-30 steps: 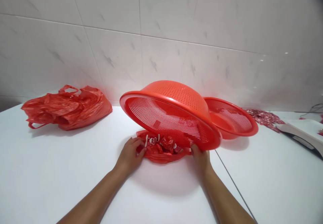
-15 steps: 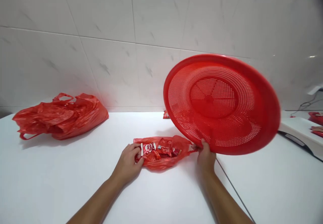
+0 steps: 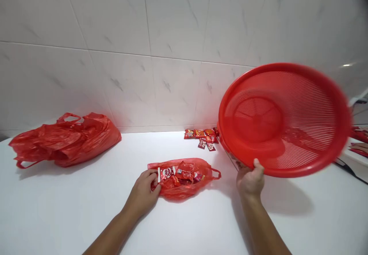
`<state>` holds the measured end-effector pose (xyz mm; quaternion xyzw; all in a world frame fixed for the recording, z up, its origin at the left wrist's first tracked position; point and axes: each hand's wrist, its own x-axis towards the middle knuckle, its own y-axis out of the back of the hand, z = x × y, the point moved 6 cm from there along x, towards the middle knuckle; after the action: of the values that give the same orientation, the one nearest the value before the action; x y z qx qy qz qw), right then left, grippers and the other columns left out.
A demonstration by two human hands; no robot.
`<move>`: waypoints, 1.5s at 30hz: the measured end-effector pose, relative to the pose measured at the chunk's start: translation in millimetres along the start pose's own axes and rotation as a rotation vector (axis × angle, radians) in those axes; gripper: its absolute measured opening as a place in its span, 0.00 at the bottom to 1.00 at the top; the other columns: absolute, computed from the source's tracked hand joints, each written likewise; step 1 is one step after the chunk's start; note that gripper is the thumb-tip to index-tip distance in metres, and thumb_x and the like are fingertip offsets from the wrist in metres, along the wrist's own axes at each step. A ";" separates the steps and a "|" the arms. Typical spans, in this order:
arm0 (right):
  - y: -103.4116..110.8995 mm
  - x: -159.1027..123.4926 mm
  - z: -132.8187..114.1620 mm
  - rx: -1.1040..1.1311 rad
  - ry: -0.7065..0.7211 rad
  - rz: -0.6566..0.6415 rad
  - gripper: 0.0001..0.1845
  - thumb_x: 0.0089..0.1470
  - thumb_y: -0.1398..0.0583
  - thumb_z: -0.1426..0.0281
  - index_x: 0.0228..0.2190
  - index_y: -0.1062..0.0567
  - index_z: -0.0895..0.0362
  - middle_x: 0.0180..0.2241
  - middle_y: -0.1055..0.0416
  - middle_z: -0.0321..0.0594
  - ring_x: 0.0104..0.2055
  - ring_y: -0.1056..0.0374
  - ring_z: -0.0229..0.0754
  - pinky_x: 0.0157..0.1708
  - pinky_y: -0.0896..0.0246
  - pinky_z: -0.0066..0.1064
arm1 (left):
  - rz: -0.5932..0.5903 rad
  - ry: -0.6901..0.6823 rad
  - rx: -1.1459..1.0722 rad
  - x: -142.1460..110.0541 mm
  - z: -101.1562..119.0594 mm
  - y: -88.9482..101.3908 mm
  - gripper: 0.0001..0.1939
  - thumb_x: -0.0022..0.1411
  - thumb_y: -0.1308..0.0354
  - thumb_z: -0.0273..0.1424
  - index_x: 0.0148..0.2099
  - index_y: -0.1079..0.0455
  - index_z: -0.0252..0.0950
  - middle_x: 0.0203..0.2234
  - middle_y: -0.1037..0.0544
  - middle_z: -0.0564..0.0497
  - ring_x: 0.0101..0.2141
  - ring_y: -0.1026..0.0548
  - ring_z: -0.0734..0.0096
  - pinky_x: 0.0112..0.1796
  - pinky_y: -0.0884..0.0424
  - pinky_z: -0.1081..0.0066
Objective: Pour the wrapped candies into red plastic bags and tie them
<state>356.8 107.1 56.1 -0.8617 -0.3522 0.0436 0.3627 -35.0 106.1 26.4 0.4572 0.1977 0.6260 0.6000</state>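
Observation:
My right hand (image 3: 250,179) grips the near rim of a red plastic colander (image 3: 257,119), thumb on the inside. The colander is lifted off the table and tilted, its inside facing me. My left hand (image 3: 143,189) pinches the left edge of a small red plastic bag (image 3: 179,197) lying on the table. Through the bag's opening several red wrapped snacks show, among them a red-and-white packet (image 3: 166,173). The bag's right handle (image 3: 216,174) lies loose on the table, apart from my right hand.
Several small red snack packets (image 3: 199,134) lie against the tiled wall (image 3: 172,90). At the far left rests a larger red plastic bag (image 3: 66,140). A white device (image 3: 356,159) with red packets on it stands at the right edge, partly behind the colander.
The colander has moved right with my right hand, uncovering the packets by the wall. My right hand has come away from the bag's handle. My left hand stays on the bag.

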 end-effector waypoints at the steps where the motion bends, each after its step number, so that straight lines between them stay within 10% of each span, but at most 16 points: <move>1: 3.6 3.5 -8.7 -0.020 0.085 0.059 0.17 0.57 0.43 0.58 0.36 0.23 0.59 0.28 0.23 0.40 0.31 0.25 0.47 0.35 0.27 0.40 | 0.003 0.001 0.001 0.7 -0.3 0.0 0.11 0.61 0.46 0.30 0.28 0.44 0.41 0.39 0.23 0.48 0.45 0.25 0.57 0.44 0.28 0.61; 11: 46.2 29.8 -48.3 -0.199 0.204 0.409 0.13 0.62 0.50 0.61 0.28 0.33 0.52 0.32 0.25 0.45 0.25 0.29 0.42 0.30 0.25 0.39 | -0.002 -0.015 -0.007 4.1 0.7 -0.7 0.11 0.61 0.45 0.31 0.28 0.43 0.41 0.38 0.23 0.48 0.43 0.25 0.57 0.43 0.29 0.62; 20: 128.9 89.2 -41.6 -0.411 0.150 0.545 0.10 0.57 0.57 0.59 0.29 0.41 0.45 0.50 0.25 0.62 0.53 0.23 0.63 0.42 0.26 0.58 | 0.011 -0.011 -0.035 -0.9 9.0 -0.1 0.11 0.59 0.45 0.28 0.27 0.44 0.41 0.38 0.23 0.47 0.44 0.25 0.56 0.44 0.28 0.59; 30: 109.4 82.7 -24.7 -0.558 0.144 0.466 0.17 0.58 0.55 0.54 0.27 0.35 0.48 0.29 0.28 0.49 0.30 0.25 0.56 0.26 0.30 0.48 | 0.071 -0.016 -0.158 -6.3 9.4 4.5 0.08 0.55 0.42 0.28 0.38 0.36 0.41 0.59 0.27 0.44 0.63 0.34 0.48 0.58 0.30 0.48; 33: 66.7 54.8 -10.3 -0.731 0.173 0.199 0.15 0.57 0.47 0.55 0.25 0.32 0.51 0.22 0.34 0.39 0.25 0.32 0.48 0.29 0.32 0.43 | 0.111 -0.007 -0.230 -5.6 7.5 7.1 0.15 0.53 0.45 0.25 0.44 0.34 0.42 0.62 0.29 0.45 0.64 0.35 0.50 0.62 0.34 0.47; 38: -13.6 -24.5 39.1 -1.195 0.067 -0.708 0.25 0.53 0.37 0.47 0.42 0.24 0.54 0.36 0.23 0.44 0.35 0.28 0.48 0.34 0.36 0.36 | 0.291 0.247 -0.268 -4.1 -16.1 15.4 0.20 0.60 0.44 0.33 0.55 0.34 0.43 0.59 0.29 0.44 0.58 0.29 0.52 0.53 0.27 0.53; 45: -17.7 -34.5 47.4 -1.258 0.081 -0.874 0.22 0.58 0.40 0.51 0.22 0.35 0.52 0.24 0.33 0.36 0.30 0.37 0.44 0.32 0.45 0.34 | 0.123 0.372 -0.165 -2.6 -28.6 5.4 0.15 0.63 0.42 0.35 0.53 0.30 0.43 0.34 0.21 0.52 0.37 0.22 0.60 0.38 0.30 0.63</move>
<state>305.2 121.9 26.8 -0.6891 -0.6059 -0.3440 -0.1991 -61.6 111.3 15.5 0.2942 0.2251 0.7492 0.5491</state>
